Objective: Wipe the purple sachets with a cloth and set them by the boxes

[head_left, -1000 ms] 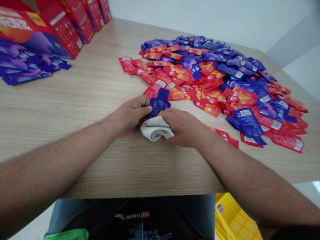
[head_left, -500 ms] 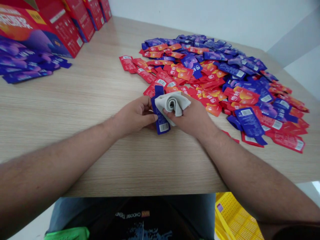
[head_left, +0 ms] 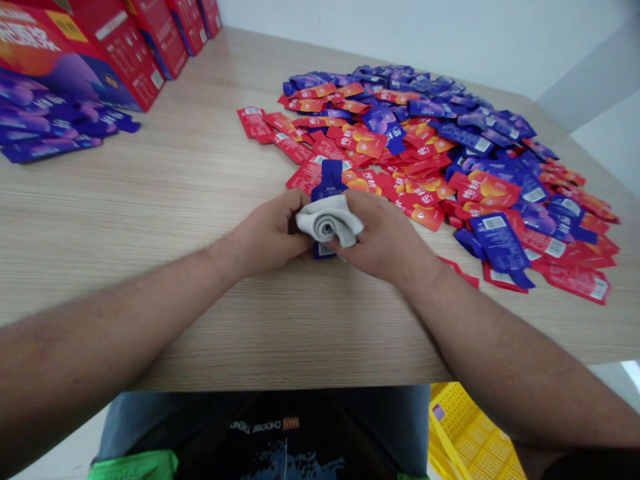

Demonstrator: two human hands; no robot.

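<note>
Above the table [head_left: 280,320], a dark blue pouch [head_left: 331,177] stands between my two hands, its narrow neck pointing away from me. My left hand [head_left: 273,230] grips its left edge with the thumb in front. In my right hand [head_left: 380,230] is a rolled white cloth [head_left: 327,223], pressed over the middle of the pouch. The cloth hides most of the pouch's face; part of a barcode shows below it. Just beyond my hands lie red pouches [head_left: 357,140] at the near edge of a big heap.
The heap mixes red pouches with blue pouches [head_left: 500,247] and spreads across the right side. At the left lies a smaller pile of purple-blue pouches [head_left: 50,127], beside red boxes [head_left: 135,73]. A yellow basket [head_left: 470,427] stands below the table's front edge at right.
The cloth has moved left and slightly down across the pouch, together with my right hand. The pouch has turned more upright, and its neck now points straight away from me.
</note>
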